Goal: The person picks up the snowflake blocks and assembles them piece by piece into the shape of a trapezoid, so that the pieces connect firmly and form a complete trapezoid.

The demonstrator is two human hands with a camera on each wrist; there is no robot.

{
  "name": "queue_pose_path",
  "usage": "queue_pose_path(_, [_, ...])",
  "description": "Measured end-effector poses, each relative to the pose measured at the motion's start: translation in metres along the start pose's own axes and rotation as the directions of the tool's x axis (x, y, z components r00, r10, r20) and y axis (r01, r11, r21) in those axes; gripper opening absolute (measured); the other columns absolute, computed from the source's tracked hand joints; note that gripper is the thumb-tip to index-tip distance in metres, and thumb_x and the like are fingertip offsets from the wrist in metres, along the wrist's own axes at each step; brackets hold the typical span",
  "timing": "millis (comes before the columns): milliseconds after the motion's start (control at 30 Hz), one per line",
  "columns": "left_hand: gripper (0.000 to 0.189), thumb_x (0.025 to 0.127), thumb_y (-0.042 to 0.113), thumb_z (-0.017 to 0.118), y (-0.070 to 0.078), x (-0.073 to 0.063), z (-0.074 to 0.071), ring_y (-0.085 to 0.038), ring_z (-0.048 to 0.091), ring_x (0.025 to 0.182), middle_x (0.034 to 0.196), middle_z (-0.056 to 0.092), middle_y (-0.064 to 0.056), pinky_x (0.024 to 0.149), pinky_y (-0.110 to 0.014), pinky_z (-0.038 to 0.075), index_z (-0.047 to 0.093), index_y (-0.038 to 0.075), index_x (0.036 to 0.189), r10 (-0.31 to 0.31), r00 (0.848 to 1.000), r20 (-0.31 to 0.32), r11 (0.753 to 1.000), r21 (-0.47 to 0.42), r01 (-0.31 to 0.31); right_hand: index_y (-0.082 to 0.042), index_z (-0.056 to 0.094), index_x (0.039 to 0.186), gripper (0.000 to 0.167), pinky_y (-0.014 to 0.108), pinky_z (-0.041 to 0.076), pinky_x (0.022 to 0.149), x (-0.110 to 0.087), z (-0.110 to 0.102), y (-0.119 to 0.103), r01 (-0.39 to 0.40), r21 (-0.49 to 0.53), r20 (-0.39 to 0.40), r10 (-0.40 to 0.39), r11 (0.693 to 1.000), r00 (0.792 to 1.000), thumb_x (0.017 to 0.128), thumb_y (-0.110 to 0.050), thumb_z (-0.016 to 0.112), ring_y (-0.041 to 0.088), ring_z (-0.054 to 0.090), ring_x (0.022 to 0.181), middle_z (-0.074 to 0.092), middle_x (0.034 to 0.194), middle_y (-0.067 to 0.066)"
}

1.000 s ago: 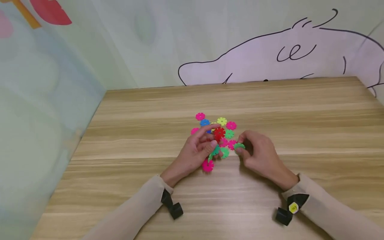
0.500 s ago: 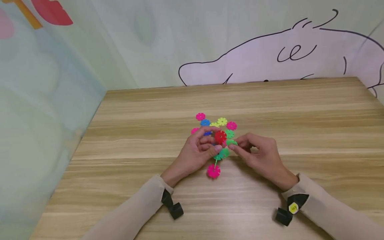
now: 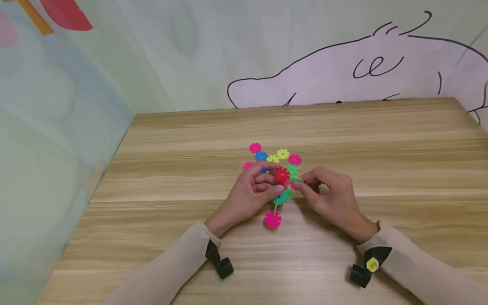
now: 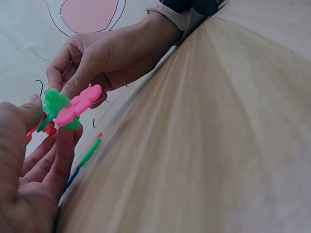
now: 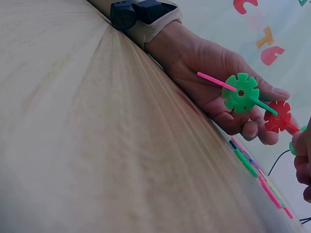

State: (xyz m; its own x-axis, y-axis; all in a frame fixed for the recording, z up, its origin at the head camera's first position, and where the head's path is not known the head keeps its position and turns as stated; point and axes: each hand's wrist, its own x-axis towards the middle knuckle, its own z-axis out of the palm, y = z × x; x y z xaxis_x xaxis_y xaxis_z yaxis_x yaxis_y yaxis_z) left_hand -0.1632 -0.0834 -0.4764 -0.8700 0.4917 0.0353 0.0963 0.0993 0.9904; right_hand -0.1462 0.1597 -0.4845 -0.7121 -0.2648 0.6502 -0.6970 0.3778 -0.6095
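My left hand (image 3: pixel 247 198) holds a chain of joined plastic snowflake discs between thumb and fingers. In it are a pink disc (image 3: pixel 273 219) at the near end, a green one (image 5: pixel 241 93) seen face-on in the right wrist view, and a red disc (image 3: pixel 282 174) near the fingertips. Another green disc (image 3: pixel 295 179) is pinched between thumb and index finger of my right hand (image 3: pixel 335 198), its edge right at the red disc. In the left wrist view the chain's pink disc (image 4: pixel 80 104) stands tilted; the fingers partly hide the joints.
Loose snowflake discs lie on the wooden table (image 3: pixel 190 152) just beyond and under the hands, among them a yellow one (image 3: pixel 283 153), a blue one (image 3: pixel 261 156) and a pink one (image 3: pixel 255 147). A wall with a line drawing (image 3: pixel 343 72) borders the table's far edge.
My right hand has moved left, bringing its green disc up to the red one. The chain in my left hand has shifted and turned, so its pink end sits lower and further right.
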Motion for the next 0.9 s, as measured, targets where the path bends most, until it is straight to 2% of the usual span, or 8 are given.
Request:
queue_pose_path(100, [0.049,0.103,0.017,0.073,0.0004,-0.0004,-0.0003,-0.014,0.078,0.093,0.114,0.078,-0.013,0.089,-0.022,0.063,0.058,0.016,0.15,0.001,1.0,0.008,1.0,0.021,-0.001,-0.007,0.078,0.093,0.021,0.015,0.047,0.063,0.0008,-0.0002,0.0005,-0.004,-0.017,-0.029,0.004,1.0,1.0,0.082,0.011,0.084,0.002,0.055,0.067,0.073,0.077,0.0])
queue_pose_path(267, [0.049,0.106,0.015,0.07,-0.0002,-0.0016,-0.0003,-0.013,0.075,0.09,0.115,0.075,-0.014,0.084,-0.022,0.063,0.058,0.015,0.153,0.038,0.999,0.031,0.999,0.029,-0.039,-0.006,0.08,0.09,0.022,0.016,0.045,0.064,0.001,0.0009,0.0,-0.02,-0.024,-0.084,0.018,0.999,0.996,0.08,0.012,0.086,0.004,0.055,0.067,0.073,0.076,0.001])
queue_pose_path(533, [0.045,0.105,0.012,0.068,-0.0022,-0.0021,-0.0003,-0.008,0.073,0.09,0.113,0.072,-0.016,0.084,-0.021,0.062,0.062,0.011,0.149,0.1,0.994,0.047,0.994,0.027,-0.101,-0.008,0.082,0.09,0.022,0.012,0.045,0.065,0.0011,-0.0002,-0.0022,-0.051,-0.015,-0.089,0.049,0.999,0.995,0.081,0.013,0.085,0.002,0.056,0.068,0.074,0.078,0.001])
queue_pose_path(667, [0.043,0.105,0.011,0.068,-0.0018,-0.002,-0.0013,-0.008,0.073,0.091,0.111,0.072,-0.015,0.087,-0.021,0.062,0.064,0.01,0.148,0.09,0.993,0.072,0.995,0.036,-0.093,-0.007,0.082,0.088,0.022,0.012,0.045,0.065,0.0013,-0.0005,-0.0026,-0.055,-0.011,-0.09,0.054,0.998,0.995,0.08,0.014,0.084,0.002,0.056,0.068,0.075,0.078,0.002])
queue_pose_path(800, [0.042,0.104,0.012,0.07,-0.0013,-0.0016,-0.0021,-0.012,0.072,0.094,0.111,0.071,-0.014,0.09,-0.022,0.063,0.066,0.01,0.146,0.078,0.991,0.109,0.994,0.061,-0.085,-0.006,0.081,0.084,0.023,0.017,0.044,0.061,0.0009,0.0003,-0.0023,-0.035,-0.008,-0.097,0.034,0.999,0.995,0.079,0.016,0.083,0.004,0.054,0.067,0.074,0.076,0.003])
queue_pose_path(900, [0.041,0.103,0.01,0.072,-0.0007,-0.001,-0.0024,-0.014,0.07,0.094,0.11,0.071,-0.013,0.091,-0.024,0.063,0.068,0.01,0.144,0.081,0.989,0.127,0.992,0.088,-0.093,-0.006,0.08,0.079,0.024,0.017,0.045,0.061,0.0012,0.0017,-0.0002,-0.009,0.013,-0.073,0.01,1.0,0.997,0.078,0.018,0.082,0.004,0.055,0.067,0.073,0.073,0.003])
